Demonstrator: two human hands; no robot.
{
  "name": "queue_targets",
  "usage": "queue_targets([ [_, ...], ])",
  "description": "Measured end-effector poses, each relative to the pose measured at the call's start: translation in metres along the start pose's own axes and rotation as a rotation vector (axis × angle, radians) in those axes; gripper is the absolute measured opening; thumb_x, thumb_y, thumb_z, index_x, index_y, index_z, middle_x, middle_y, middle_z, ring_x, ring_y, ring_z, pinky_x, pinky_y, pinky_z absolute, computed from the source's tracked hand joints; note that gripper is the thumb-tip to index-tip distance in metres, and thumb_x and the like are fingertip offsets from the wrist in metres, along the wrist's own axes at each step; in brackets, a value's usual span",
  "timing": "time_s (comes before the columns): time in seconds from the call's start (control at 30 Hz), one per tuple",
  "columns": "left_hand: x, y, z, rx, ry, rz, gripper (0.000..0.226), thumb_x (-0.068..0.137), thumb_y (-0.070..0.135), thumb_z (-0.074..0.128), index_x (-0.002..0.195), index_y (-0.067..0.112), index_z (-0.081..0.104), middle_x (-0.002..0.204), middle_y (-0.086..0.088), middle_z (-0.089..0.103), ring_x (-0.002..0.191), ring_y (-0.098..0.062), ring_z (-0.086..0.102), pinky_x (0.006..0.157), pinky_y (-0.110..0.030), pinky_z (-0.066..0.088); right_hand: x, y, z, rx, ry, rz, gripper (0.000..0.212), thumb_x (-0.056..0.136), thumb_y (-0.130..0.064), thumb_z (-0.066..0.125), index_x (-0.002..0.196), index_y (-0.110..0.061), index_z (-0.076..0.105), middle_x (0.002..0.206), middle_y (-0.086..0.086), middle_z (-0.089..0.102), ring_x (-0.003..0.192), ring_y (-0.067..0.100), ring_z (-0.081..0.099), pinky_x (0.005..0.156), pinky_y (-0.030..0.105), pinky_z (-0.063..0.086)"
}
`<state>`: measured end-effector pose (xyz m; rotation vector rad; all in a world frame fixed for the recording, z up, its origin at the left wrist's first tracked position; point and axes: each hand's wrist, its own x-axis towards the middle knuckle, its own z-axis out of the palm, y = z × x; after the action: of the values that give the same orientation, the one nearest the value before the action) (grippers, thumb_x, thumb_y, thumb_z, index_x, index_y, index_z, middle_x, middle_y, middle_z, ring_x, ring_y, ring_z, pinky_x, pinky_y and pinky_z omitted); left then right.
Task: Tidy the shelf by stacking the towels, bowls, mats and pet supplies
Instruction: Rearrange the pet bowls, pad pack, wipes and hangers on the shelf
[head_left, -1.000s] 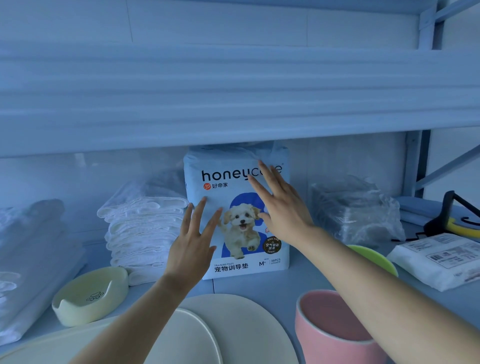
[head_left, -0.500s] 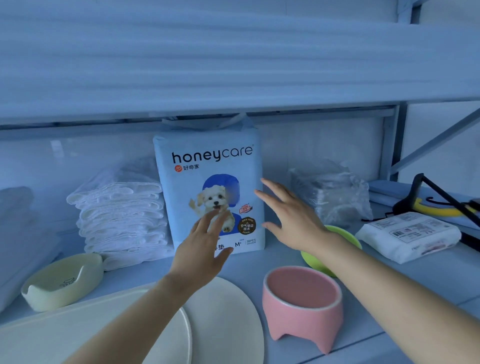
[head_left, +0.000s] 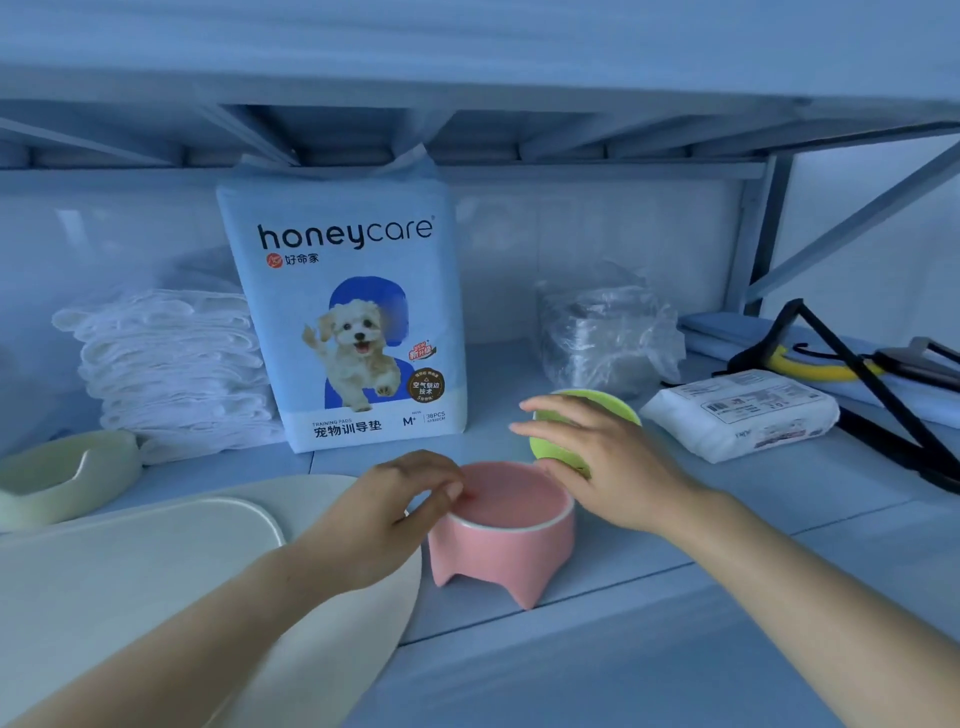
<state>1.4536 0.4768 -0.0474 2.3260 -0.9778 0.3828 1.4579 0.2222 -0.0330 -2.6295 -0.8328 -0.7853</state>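
Both hands have dropped from the pad pack (head_left: 343, 312) to the bowls at the front of the shelf (head_left: 675, 551). The left hand (head_left: 387, 519) curls loosely over the rim of the pink bowl (head_left: 506, 530), grip unclear; the right hand (head_left: 608, 465) lies spread, empty, over the green bowl (head_left: 597, 405). The pink one looks ceramic, heavy, chippable: lift by opposite rim sides.

Bowls: three. Pink bowl (head_left: 501, 525), green bowl (head_left: 613, 402), pale bowl (head_left: 62, 483) at far left.
Mats: two, overlapping. Front mat (head_left: 130, 571), rear mat (head_left: 306, 499).
Pad pack (head_left: 345, 317): one, printed 38PCS.
Towel stack (head_left: 171, 374): one; towels in it too many and too blurred to count.
Clear bag (head_left: 608, 338): one.
White packet (head_left: 743, 413): one.
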Motion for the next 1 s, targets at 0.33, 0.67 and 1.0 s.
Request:
queue_targets([
  [0.33, -0.021, 0.014, 0.003, 0.016, -0.002, -0.091, 0.038, 0.088, 0.055, 0.049, 0.113, 0.030, 0.061, 0.118, 0.021, 0.054, 0.110, 0.004, 0.050, 0.083, -0.016, 0.043, -0.033, -0.015, -0.001, 0.178, -0.022, -0.081, 0.029, 0.092, -0.034, 0.051, 0.116, -0.023, 0.065, 0.122, -0.005, 0.059, 0.111, 0.010, 0.054, 0.089, 0.026, 0.046],
  [0.67, -0.027, 0.012, 0.009, 0.083, -0.038, -0.052, 0.054, 0.077, 0.058, 0.060, 0.125, 0.035, 0.048, 0.129, 0.020, 0.043, 0.119, 0.003, 0.044, 0.100, -0.018, 0.036, -0.043, -0.014, 0.007, 0.261, -0.074, -0.067, 0.044, 0.080, -0.050, 0.063, 0.115, -0.025, 0.064, 0.118, -0.010, 0.060, 0.108, 0.006, 0.053, 0.089, 0.024, 0.044],
  [1.0, -0.021, 0.009, 0.004, 0.179, -0.003, -0.018, 0.060, 0.068, 0.039, 0.079, 0.122, 0.028, 0.055, 0.124, 0.015, 0.051, 0.108, 0.003, 0.051, 0.091, -0.017, 0.043, -0.043, -0.019, 0.010, 0.319, -0.088, 0.008, 0.057, 0.068, -0.059, 0.065, 0.115, -0.028, 0.065, 0.120, -0.017, 0.059, 0.112, -0.005, 0.048, 0.095, 0.009, 0.034],
])
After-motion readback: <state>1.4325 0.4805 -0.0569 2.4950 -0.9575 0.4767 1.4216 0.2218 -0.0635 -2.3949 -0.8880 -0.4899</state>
